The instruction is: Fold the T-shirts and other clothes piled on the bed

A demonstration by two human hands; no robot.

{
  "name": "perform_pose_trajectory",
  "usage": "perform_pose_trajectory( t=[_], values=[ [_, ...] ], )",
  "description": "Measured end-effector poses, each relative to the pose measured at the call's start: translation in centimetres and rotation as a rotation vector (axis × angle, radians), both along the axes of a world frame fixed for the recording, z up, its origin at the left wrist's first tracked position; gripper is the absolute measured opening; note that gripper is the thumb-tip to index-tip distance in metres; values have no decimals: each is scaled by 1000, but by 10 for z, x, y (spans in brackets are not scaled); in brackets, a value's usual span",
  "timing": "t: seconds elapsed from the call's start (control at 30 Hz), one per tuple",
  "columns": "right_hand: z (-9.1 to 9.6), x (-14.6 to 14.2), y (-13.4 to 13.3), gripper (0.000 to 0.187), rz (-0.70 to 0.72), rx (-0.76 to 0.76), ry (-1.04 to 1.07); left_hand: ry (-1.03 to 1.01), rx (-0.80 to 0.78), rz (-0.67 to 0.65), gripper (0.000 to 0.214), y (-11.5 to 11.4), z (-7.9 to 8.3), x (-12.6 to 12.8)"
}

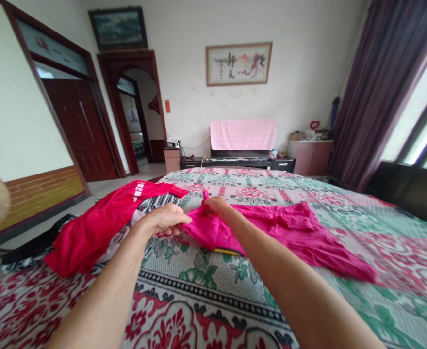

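A bright pink garment lies spread over the patterned bedspread, one long part reaching to the right. Its exact kind I cannot tell. At its left end my left hand pinches the edge between thumb and fingers. My right hand grips a bunched fold a little further right, and a small tip of pink cloth sticks up above it. A strip of yellow and dark trim shows under the near edge of the garment. Both forearms reach in from the bottom, the right one crossing in front of the cloth.
Left of my hands lies a red garment with white lettering, over other patterned and dark clothes. Beyond the bed stands a low black cabinet with a pink cloth draped above it. A dark curtain hangs at the right.
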State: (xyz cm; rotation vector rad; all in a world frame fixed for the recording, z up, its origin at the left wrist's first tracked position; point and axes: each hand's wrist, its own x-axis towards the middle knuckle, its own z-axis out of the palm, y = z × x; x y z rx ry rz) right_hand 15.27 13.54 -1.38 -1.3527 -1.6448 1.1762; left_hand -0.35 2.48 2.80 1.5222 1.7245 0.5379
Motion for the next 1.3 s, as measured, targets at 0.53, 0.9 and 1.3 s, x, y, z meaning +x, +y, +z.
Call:
perform_pose_trajectory(
  t=[0.53,0.9,1.3],
  values=[
    [10,127,-8,9,-79,-212,409,-15,541,-231,21,-4,-21,126],
    [-7,146,-22,35,-124,-60,144,-28,403,-4,20,15,-34,86],
    [-11,148,-15,75,-194,233,-385,117,344,-67,43,17,-62,99]
  ],
)
